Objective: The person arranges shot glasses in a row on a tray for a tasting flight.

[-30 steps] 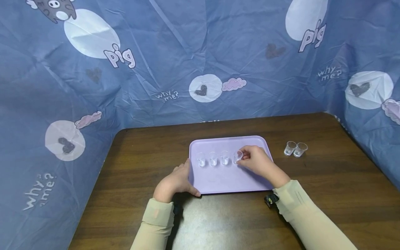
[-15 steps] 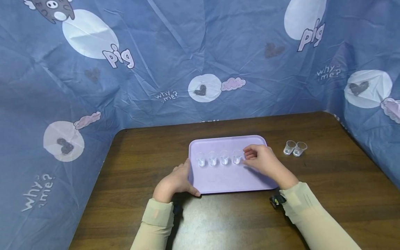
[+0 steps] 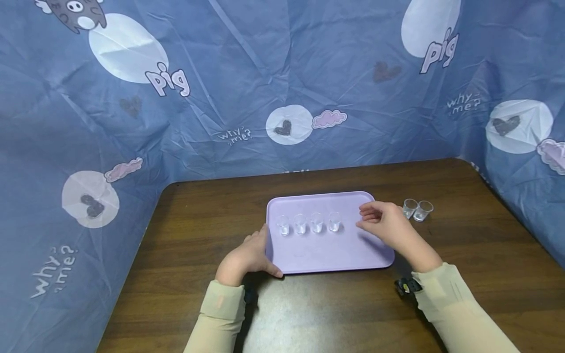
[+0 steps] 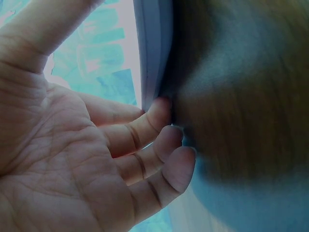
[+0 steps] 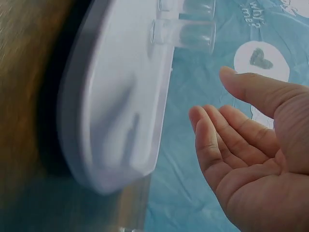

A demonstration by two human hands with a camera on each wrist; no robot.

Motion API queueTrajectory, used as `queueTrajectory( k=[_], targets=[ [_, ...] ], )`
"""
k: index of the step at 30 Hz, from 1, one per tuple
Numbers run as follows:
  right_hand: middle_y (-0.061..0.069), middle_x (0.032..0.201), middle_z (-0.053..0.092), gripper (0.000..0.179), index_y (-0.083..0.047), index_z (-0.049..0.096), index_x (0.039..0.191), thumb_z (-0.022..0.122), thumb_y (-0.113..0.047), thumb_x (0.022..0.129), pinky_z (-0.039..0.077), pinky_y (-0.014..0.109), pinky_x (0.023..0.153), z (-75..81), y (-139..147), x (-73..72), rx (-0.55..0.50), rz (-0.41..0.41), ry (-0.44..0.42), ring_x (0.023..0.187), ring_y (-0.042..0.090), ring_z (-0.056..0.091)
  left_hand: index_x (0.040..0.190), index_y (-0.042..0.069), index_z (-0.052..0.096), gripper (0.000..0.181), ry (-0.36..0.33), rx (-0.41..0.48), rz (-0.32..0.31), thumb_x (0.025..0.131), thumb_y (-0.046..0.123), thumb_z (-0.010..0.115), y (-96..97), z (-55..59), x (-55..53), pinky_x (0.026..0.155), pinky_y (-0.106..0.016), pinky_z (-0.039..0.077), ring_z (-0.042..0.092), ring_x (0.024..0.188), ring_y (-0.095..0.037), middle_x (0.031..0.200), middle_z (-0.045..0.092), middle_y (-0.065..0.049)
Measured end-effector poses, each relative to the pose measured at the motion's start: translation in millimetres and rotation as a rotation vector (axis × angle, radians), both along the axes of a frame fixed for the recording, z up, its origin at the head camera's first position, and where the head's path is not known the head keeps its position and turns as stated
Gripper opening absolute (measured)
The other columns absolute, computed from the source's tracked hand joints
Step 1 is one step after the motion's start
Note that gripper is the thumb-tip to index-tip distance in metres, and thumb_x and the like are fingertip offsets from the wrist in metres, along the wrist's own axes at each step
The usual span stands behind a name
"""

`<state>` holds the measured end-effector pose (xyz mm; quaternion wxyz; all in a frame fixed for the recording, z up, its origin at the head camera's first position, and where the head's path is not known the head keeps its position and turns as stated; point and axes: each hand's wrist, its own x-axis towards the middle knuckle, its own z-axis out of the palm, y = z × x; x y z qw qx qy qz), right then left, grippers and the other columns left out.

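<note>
Several small clear shot glasses (image 3: 334, 222) stand upright in a row across a lilac tray (image 3: 335, 255). My left hand (image 3: 247, 257) rests at the tray's left side, its thumb by the near corner. In the left wrist view, its fingertips (image 4: 159, 113) are right at the tray's edge (image 4: 155, 43). Over the tray's right part is my right hand (image 3: 388, 228), fingers loosely bent and holding nothing. The right wrist view shows a gap between its thumb and fingers, with the end shot glass (image 5: 183, 35) apart from them.
Two more clear glasses (image 3: 423, 211) stand close together on the brown wooden table (image 3: 212, 211), right of the tray; my right hand partly overlaps one in the head view. A blue printed curtain (image 3: 220, 88) hangs behind the table and along its sides.
My right hand has let go of the rightmost shot glass in the row and moved right, away from it. The glass stays on the tray. My left hand has not moved.
</note>
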<state>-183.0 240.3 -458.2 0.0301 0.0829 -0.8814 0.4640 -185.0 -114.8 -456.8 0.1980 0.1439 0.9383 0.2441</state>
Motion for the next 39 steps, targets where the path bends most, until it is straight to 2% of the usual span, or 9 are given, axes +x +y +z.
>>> queueTrajectory(
  k=[5, 15, 21, 26, 33, 37, 39],
  targets=[
    [0.024, 0.107, 0.071, 0.036, 0.011, 0.068, 0.115, 0.082, -0.004, 0.086, 0.057, 0.028, 0.076, 3.9, 13, 3.7, 0.03, -0.029, -0.008, 0.092, 0.03, 0.071, 0.157, -0.009, 0.017, 0.139, 0.0, 0.007, -0.002, 0.056, 0.031, 0.103, 0.3, -0.1, -0.2, 0.109, -0.055, 0.035, 0.038, 0.135, -0.048, 0.152, 0.038, -0.031],
    [0.023, 0.104, 0.072, 0.033, 0.008, 0.071, 0.112, 0.084, -0.005, 0.085, 0.053, 0.015, 0.069, 20.0, 43, 9.7, 0.036, -0.107, 0.086, 0.089, 0.03, 0.072, 0.157, -0.008, 0.019, 0.137, 0.005, 0.015, -0.003, 0.055, 0.031, 0.103, 0.2, -0.2, -0.9, 0.109, -0.055, 0.036, 0.039, 0.135, -0.049, 0.151, 0.04, -0.03],
    [0.021, 0.106, 0.072, 0.036, 0.006, 0.071, 0.113, 0.085, -0.012, 0.086, 0.051, 0.012, 0.07, 23.5, 64, 14.5, 0.054, -0.16, 0.111, 0.086, 0.011, 0.07, 0.158, -0.007, 0.018, 0.138, -0.004, 0.016, -0.003, 0.057, 0.03, 0.103, 0.2, -0.2, -0.2, 0.109, -0.054, 0.035, 0.038, 0.135, -0.049, 0.152, 0.038, -0.03],
    [0.024, 0.108, 0.071, 0.041, 0.008, 0.069, 0.117, 0.084, -0.014, 0.087, 0.05, 0.011, 0.068, 25.3, 84, 18.7, 0.057, -0.209, 0.104, 0.084, -0.002, 0.066, 0.159, -0.005, 0.018, 0.138, 0.005, 0.022, -0.004, 0.056, 0.03, 0.103, 0.3, 0.4, -0.6, 0.108, -0.054, 0.036, 0.04, 0.134, -0.048, 0.151, 0.04, -0.029],
    [0.028, 0.109, 0.07, 0.041, 0.011, 0.068, 0.118, 0.084, -0.009, 0.086, 0.05, 0.01, 0.068, 20.9, 111, 21.1, 0.024, -0.262, 0.12, 0.082, -0.01, 0.063, 0.159, -0.005, 0.016, 0.139, -0.006, 0.013, 0.001, 0.057, 0.031, 0.103, 0.4, 1.9, -0.2, 0.109, -0.054, 0.035, 0.038, 0.136, -0.048, 0.152, 0.038, -0.031],
    [0.017, 0.106, 0.073, 0.042, 0.011, 0.067, 0.12, 0.084, -0.009, 0.086, 0.05, 0.01, 0.068, 15.0, 121, 21.5, 0.002, -0.288, 0.104, 0.082, -0.011, 0.064, 0.159, -0.006, 0.015, 0.14, -0.01, 0.009, 0.004, 0.057, 0.032, 0.103, 0.3, 1.5, -0.1, 0.109, -0.054, 0.035, 0.037, 0.136, -0.048, 0.152, 0.037, -0.031],
    [0.016, 0.107, 0.073, 0.044, 0.011, 0.067, 0.121, 0.084, -0.011, 0.086, 0.05, 0.01, 0.067, 12.3, 125, 22.0, 0.01, -0.301, 0.089, 0.082, -0.012, 0.063, 0.159, -0.006, 0.016, 0.14, -0.011, 0.01, 0.006, 0.057, 0.032, 0.103, 0.2, 1.0, -0.1, 0.109, -0.055, 0.035, 0.037, 0.136, -0.048, 0.152, 0.038, -0.032]
  ],
)
